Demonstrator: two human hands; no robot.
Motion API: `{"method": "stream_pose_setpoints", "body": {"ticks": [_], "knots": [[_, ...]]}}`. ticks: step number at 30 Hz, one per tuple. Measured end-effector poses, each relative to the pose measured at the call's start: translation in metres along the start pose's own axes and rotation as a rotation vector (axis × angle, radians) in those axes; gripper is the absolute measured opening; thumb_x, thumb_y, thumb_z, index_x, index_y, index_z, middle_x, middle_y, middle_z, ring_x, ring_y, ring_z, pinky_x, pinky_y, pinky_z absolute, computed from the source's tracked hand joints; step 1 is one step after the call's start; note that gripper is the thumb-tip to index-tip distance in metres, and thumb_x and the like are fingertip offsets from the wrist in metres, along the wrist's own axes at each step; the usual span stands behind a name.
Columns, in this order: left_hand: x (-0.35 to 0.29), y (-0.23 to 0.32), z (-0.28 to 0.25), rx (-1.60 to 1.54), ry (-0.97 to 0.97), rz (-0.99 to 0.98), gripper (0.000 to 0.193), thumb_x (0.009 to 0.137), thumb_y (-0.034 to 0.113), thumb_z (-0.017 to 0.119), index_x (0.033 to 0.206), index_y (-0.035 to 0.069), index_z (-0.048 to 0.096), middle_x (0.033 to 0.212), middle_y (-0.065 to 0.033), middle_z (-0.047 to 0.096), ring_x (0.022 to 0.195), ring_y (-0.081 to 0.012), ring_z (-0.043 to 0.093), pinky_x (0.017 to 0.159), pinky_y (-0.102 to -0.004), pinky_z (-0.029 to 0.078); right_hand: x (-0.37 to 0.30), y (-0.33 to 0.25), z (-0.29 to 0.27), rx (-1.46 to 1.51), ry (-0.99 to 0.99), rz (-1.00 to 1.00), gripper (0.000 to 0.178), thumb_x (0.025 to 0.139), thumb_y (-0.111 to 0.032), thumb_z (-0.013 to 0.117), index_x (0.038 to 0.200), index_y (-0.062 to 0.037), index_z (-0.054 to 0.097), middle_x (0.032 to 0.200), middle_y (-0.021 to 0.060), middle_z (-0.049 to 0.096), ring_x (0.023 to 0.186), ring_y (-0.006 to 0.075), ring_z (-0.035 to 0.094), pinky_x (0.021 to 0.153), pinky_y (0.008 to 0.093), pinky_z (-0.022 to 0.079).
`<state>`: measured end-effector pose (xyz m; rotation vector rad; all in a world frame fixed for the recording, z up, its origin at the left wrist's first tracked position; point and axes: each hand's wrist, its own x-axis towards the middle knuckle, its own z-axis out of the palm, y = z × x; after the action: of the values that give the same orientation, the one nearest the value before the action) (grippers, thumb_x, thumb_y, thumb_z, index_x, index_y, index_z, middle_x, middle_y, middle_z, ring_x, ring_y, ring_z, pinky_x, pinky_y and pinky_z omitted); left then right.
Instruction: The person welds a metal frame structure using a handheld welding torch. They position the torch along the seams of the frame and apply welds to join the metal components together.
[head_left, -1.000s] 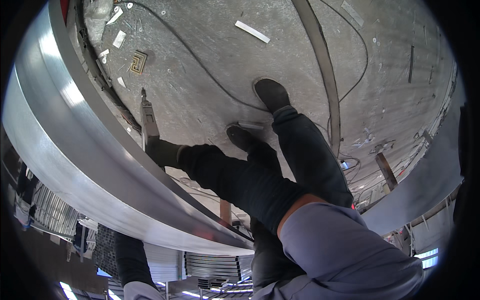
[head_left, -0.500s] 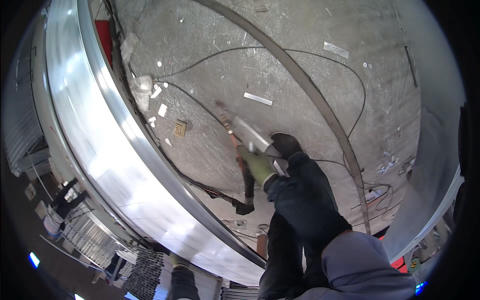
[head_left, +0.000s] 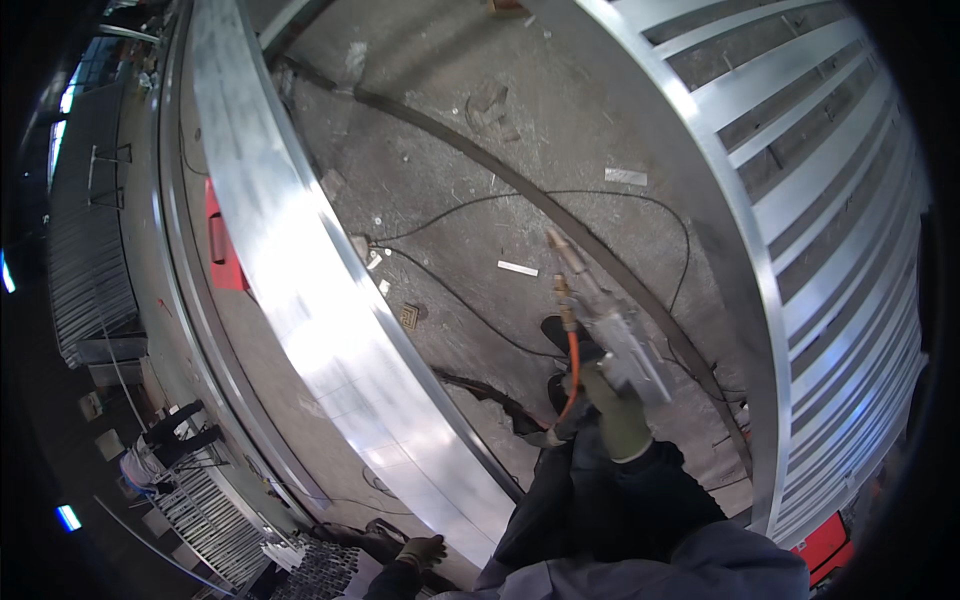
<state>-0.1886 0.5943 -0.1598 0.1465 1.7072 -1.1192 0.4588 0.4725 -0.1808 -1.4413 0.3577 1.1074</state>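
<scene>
My right hand [head_left: 617, 412], in an olive glove, is closed around the grip of a silver hand tool [head_left: 622, 335], smeared by motion. The tool has a copper-coloured tip and brass fittings, and an orange hose [head_left: 573, 375] curves down from it. It hangs over the floor in front of my legs. My left hand [head_left: 422, 550], gloved too, is low at the left, beside the near end of a long shiny metal beam [head_left: 330, 330]. Its fingers are loosely bent and apart, with nothing visible in them.
A slatted metal panel [head_left: 765, 300] rises at the right. Dark cable [head_left: 450, 300] and a broad dark strip [head_left: 480, 165] cross the concrete floor among metal offcuts [head_left: 518, 268]. A red case [head_left: 222, 240] lies beyond the beam. Another person [head_left: 150, 465] is at the far left.
The tool in my right hand has swung rightward. My left hand has come off the beam. My view has shifted, bringing the slatted panel at the right into sight.
</scene>
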Motion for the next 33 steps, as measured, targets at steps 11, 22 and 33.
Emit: {"method": "stream_pose_setpoints", "body": {"ticks": [11, 22, 33], "knots": [[-0.246, 0.127, 0.26, 0.759, 0.524, 1.655, 0.096, 0.092, 0.06, 0.084, 0.163, 0.003, 0.053, 0.153, -0.0284, 0.065, 0.136, -0.0415, 0.068, 0.115, -0.046, 0.054, -0.289, -0.148, -0.116, 0.226, 0.222, -0.76, 0.04, 0.118, -0.045, 0.055, 0.117, -0.0087, 0.07, 0.108, 0.0096, 0.072, 0.099, 0.0214, 0.069, 0.09, 0.0372, 0.057], [-0.305, 0.174, 0.397, 1.24, 0.99, 2.005, 0.106, 0.084, 0.048, 0.086, 0.173, 0.017, 0.038, 0.176, -0.0208, 0.04, 0.159, -0.0472, 0.042, 0.131, -0.0558, 0.036, -0.563, -0.146, -0.278, 0.37, 0.501, -1.135, 0.043, 0.118, -0.028, 0.055, 0.158, -0.0124, 0.053, 0.135, 0.0202, 0.071, 0.114, 0.0341, 0.074, 0.093, 0.0486, 0.066], [-0.303, 0.098, 0.552, 1.982, 0.717, 1.636, 0.048, 0.086, 0.057, 0.077, 0.094, 0.01, 0.085, 0.094, -0.0174, 0.079, 0.101, -0.0406, 0.074, 0.092, -0.0515, 0.059, -0.666, -0.06, -0.575, -0.334, 1.178, -1.159, 0.048, 0.116, -0.017, 0.057, 0.16, 0.0017, 0.054, 0.15, 0.0244, 0.067, 0.131, 0.033, 0.072, 0.113, 0.0432, 0.06]]}}
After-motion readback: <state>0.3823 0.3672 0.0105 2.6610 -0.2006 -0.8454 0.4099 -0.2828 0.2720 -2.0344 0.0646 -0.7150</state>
